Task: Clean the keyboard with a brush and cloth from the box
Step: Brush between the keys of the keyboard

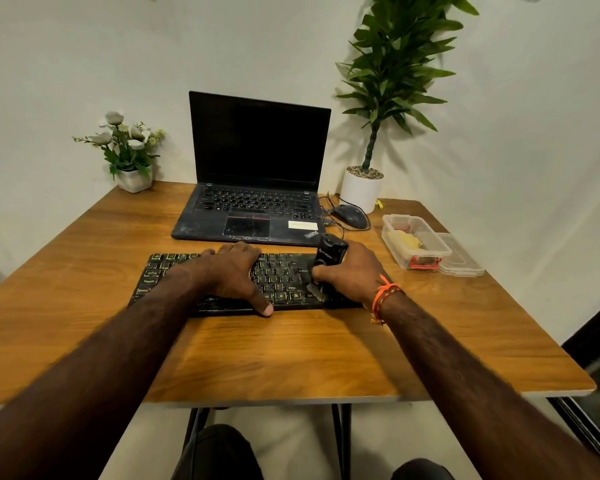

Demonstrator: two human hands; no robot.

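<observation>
One keyboard (222, 282) sits on the tabletop (291, 348), long axis running left to right, just in front of the laptop (253, 174). Left hand (232, 271) lies spread flat on the keys. Right hand (354, 271) grips one black brush (326, 265), handle tilted up and away, bristles down on the keyboard's right end. One clear box (416, 242) sits off to the right with a yellow cloth (407, 240) inside and its lid (459, 256) right beside it.

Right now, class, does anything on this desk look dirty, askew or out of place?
Yes. The laptop looks dusty, with pale smudges across its palm rest and touchpad. The plastic box sits open, its lid lying beside it. The mouse cable lies in loose loops.
</observation>
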